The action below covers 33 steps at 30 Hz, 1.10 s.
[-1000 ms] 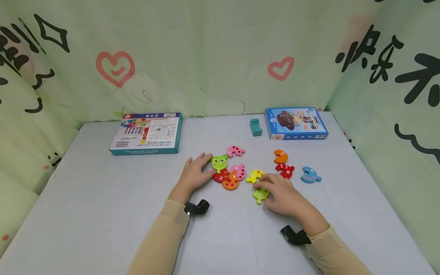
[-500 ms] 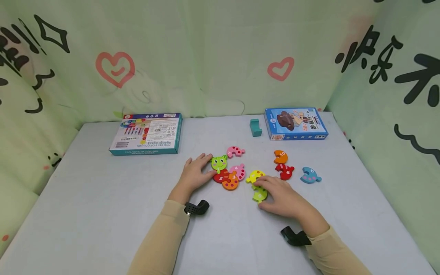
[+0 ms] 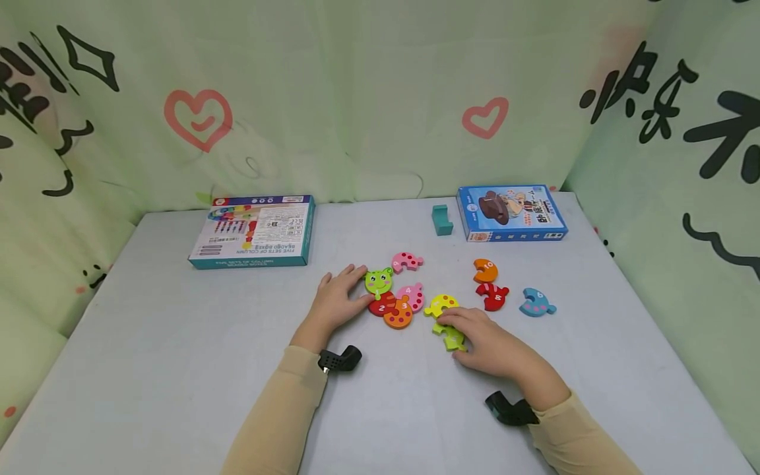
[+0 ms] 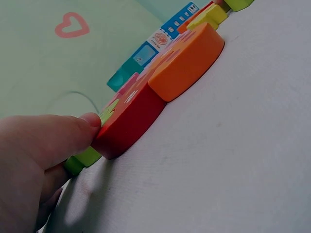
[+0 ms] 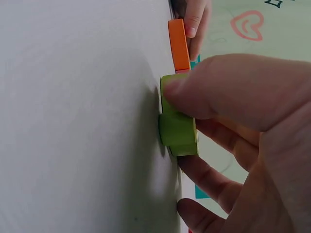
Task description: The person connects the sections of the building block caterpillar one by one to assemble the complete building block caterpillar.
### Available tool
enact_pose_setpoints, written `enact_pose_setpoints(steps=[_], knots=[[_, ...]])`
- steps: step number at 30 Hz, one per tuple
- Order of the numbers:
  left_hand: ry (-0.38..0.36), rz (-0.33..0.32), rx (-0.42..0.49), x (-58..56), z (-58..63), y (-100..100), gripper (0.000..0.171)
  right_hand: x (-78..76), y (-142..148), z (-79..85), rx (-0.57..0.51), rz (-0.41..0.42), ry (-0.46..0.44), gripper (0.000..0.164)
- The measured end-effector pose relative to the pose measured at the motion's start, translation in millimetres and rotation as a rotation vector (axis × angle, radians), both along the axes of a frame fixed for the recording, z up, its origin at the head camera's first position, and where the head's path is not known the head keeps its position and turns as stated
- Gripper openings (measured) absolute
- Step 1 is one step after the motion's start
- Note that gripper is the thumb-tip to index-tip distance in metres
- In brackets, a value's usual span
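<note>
My left hand [image 3: 334, 305] holds the green smiling-head puzzle piece [image 3: 379, 281] at its left side; the thumb touches the edge of the red piece numbered 2 [image 4: 131, 126]. An orange piece numbered 3 [image 3: 398, 315] joins that red piece, and a pink piece numbered 4 [image 3: 413, 295] adjoins it. With thumb and fingers, my right hand [image 3: 489, 340] pinches a light green puzzle piece [image 5: 178, 133], partly covered by the fingers. Just beyond it lies a yellow piece [image 3: 441, 303]; whether the two touch, I cannot tell.
Loose puzzle pieces lie around: pink [image 3: 406, 261], orange [image 3: 485, 270], red [image 3: 492, 297] and blue [image 3: 537, 303]. At the back are a teal block [image 3: 442, 220], a blue box [image 3: 512, 214] and a white-and-teal box [image 3: 252, 232]. A green curtain [image 3: 338, 99] surrounds the table.
The light green piece has turned under my right hand, its knob swinging from the near side toward the right. My right thumb shifted left, then slightly back right. My left hand has stayed put.
</note>
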<state>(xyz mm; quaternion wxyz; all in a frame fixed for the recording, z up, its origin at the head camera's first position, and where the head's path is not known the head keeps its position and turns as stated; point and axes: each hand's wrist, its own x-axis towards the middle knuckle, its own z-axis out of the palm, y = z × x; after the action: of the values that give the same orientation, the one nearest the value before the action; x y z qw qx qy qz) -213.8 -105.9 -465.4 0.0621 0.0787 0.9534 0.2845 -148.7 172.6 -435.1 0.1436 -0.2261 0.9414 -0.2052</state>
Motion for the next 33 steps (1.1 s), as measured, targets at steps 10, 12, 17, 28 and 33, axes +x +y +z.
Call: enact_pose_setpoints(steps=[10, 12, 17, 28, 33], knots=[[0.002, -0.004, 0.001, 0.7, 0.9, 0, 0.062, -1.1, 1, -2.1, -0.013, 0.0, -0.006, 0.055], [0.004, -0.007, 0.001, 0.7, 1.0, 0, 0.062, -1.2, 1, -0.5, -0.02, -0.004, -0.003, 0.054], [0.012, -0.011, 0.003, 0.8, 0.9, 0, 0.062, -10.9, -4, 12.4, -0.077, -0.027, 0.015, 0.054], [0.009, -0.009, 0.005, 1.1, 0.3, -1, 0.062, -77.4, -23, 18.1, -0.104, -0.041, -0.063, 0.053], [0.009, -0.007, 0.001, 0.9, 1.1, -1, 0.063, -91.1, -25, 9.1, -0.082, -0.038, -0.092, 0.053]])
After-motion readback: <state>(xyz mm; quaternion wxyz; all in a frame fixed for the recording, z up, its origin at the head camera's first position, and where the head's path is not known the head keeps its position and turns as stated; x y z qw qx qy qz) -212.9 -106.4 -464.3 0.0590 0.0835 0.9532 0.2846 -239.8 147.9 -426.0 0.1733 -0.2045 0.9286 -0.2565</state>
